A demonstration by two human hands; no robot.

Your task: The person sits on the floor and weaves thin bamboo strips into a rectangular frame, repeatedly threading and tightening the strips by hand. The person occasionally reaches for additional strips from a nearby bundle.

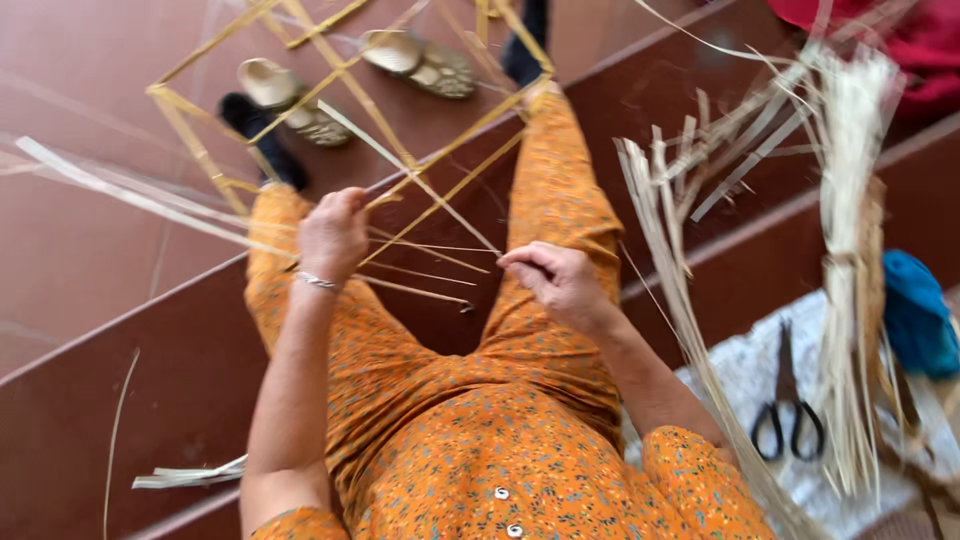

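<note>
I sit on red-brown steps in orange flowered clothes. My left hand point(333, 232), with a silver bracelet at the wrist, grips a corner of a frame of thin yellow bamboo sticks point(345, 80) that reaches out over my knees. My right hand point(556, 280) is closed on a pale flat strip point(420, 182) that runs up and left across the frame. Thin bare splints point(425, 290) stick out between the two hands.
A bundle of pale strips point(850, 260) and loose strips point(680, 250) lie at my right. Black scissors point(788, 405) rest on a white cloth point(740, 370) by a blue object point(915, 315). A pair of sandals point(420, 62) lies below on the floor.
</note>
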